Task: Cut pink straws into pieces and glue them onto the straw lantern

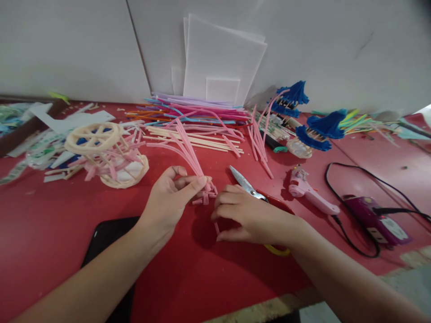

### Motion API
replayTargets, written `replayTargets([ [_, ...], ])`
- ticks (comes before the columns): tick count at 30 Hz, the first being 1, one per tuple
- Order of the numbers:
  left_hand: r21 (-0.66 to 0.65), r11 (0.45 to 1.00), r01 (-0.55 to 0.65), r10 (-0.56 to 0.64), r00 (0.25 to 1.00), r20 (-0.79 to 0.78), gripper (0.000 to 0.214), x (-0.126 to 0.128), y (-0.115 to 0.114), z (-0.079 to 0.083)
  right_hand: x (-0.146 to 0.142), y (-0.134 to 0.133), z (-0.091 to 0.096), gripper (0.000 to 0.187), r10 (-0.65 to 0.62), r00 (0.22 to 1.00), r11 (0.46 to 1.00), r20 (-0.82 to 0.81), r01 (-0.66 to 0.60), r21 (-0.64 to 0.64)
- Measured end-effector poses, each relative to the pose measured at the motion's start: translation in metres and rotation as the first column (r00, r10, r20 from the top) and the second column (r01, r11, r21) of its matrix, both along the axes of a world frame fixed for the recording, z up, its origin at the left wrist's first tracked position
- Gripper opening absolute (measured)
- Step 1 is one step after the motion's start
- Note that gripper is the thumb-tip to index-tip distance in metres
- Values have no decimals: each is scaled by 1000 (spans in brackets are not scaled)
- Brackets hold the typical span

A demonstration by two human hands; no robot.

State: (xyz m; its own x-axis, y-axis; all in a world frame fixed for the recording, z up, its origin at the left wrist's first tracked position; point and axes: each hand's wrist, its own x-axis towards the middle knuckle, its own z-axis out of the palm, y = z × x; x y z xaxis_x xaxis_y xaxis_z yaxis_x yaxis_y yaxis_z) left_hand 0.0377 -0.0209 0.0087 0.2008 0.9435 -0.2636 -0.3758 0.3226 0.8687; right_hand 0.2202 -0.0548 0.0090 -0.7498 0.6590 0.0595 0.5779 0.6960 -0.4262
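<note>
My left hand (pixel 175 190) is closed around a bunch of pink pipe cleaners (pixel 190 150), whose long ends fan up and away. Just below its fingertips, several short cut pink pieces (pixel 206 197) are clustered; I cannot tell which are held and which lie on the table. My right hand (pixel 244 215) is curled beside them, with a short pink pipe cleaner piece (pixel 217 228) between thumb and fingers. Under that hand lie scissors (pixel 244 179), blades pointing to the far left, their handles partly hidden by the hand and wrist.
A pale and pink pipe-cleaner frame (pixel 111 154) stands left, near a black phone (pixel 107 233). Piled pipe cleaners (pixel 202 114) lie at the back. Blue-roofed models (pixel 319 130), a pink glue gun (pixel 311 193) and a purple power strip (pixel 377 220) with cables occupy the right.
</note>
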Motion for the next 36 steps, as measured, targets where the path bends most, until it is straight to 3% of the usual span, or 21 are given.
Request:
replayTargets([
  [8, 5, 1000, 9, -9, 1000, -3, 44, -1, -1, 0, 3, 2, 0, 31, -54, 998, 998, 19, 53, 32],
  [17, -17, 1000, 12, -12, 1000, -13, 43, -1, 0, -1, 3, 2, -2, 23, -40, 999, 999, -6, 41, 24],
  [22, -4, 999, 52, -52, 998, -26, 42, -2, 0, -3, 4, 5, 0, 15, -74, 970, 994, -233, 91, 67],
  [27, -27, 990, 140, -140, 990, -25, 42, -4, -3, -5, 7, 9, 2, 16, -146, 837, 950, -528, 267, 160],
  [32, -49, 953, 300, -300, 954, 6, 40, -4, -6, -5, 6, 8, 0, 15, -122, 804, 928, -583, 301, 220],
  [36, -23, 938, 347, -345, 937, 53, 39, -5, -6, -4, 7, 7, -1, 16, -111, 820, 926, -562, 291, 241],
])
